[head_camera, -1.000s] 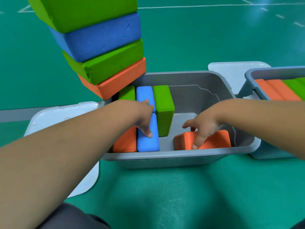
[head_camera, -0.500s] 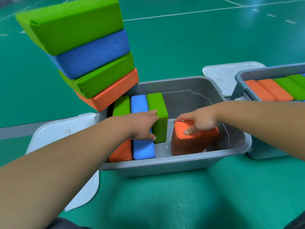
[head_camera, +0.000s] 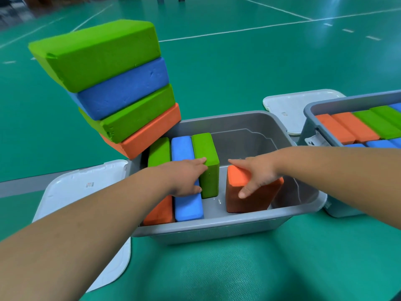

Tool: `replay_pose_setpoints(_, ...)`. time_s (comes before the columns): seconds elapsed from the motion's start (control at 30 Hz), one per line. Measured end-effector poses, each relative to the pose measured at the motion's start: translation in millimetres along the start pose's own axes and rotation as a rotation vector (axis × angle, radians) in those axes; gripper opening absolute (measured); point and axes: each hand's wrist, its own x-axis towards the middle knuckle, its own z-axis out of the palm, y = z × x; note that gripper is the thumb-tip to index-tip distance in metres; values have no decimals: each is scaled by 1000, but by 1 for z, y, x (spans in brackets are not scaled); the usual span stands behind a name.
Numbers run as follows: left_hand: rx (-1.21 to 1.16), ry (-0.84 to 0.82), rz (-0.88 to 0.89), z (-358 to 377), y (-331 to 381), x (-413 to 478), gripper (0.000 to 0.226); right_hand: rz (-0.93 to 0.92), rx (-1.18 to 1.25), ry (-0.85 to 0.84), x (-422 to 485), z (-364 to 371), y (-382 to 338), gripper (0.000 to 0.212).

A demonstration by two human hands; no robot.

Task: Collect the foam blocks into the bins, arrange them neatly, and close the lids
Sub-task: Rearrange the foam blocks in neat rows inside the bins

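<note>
A grey bin [head_camera: 217, 228] sits on the green floor in front of me. Standing on edge along its left side are a green block [head_camera: 159, 152], a blue block [head_camera: 187, 206], a second green block [head_camera: 209, 170] and an orange block [head_camera: 160, 211]. My left hand [head_camera: 184, 179] lies over the blue block with straight fingers touching the second green block's side and top edge. My right hand [head_camera: 258, 172] grips the top of another orange block [head_camera: 249, 202], which stands tilted on the bin floor a small gap to the right of the green one.
A leaning stack of foam blocks [head_camera: 121, 94] (green, blue, green, orange) rises at the bin's back left corner. A white lid [head_camera: 76, 187] lies to the left, another lid [head_camera: 297, 105] behind right. A second bin [head_camera: 310, 111] at the right holds rows of orange, green and blue blocks.
My right hand has tipped the orange block from lying low on the bin floor up onto its edge. My left hand slid from the blue block over to the green block.
</note>
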Motion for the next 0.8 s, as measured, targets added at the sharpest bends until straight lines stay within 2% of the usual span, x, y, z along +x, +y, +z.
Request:
replay_pose_setpoints(0.07,-1,4,3,1,-1,0,78,-9,-36,48,1,3,-1,128)
replay_pose_setpoints(0.17,-3,13,6,2,-1,1,79,-25,-123,140,0,6,-6,109)
replay_pose_setpoints(0.33,-11,-16,-4,2,0,1,81,-30,-221,165,-20,-11,-20,83)
replay_pose_setpoints(0.53,87,-38,7,-2,-7,3,89,-51,-106,250,-40,-50,-29,75)
replay_pose_setpoints(0.7,78,-59,-9,0,-8,9,100,-14,100,413,-54,-83,-37,82)
replay_pose_setpoints(0.8,-1,-24,19,1,-12,9,106,19,279,440,-62,-98,-45,89)
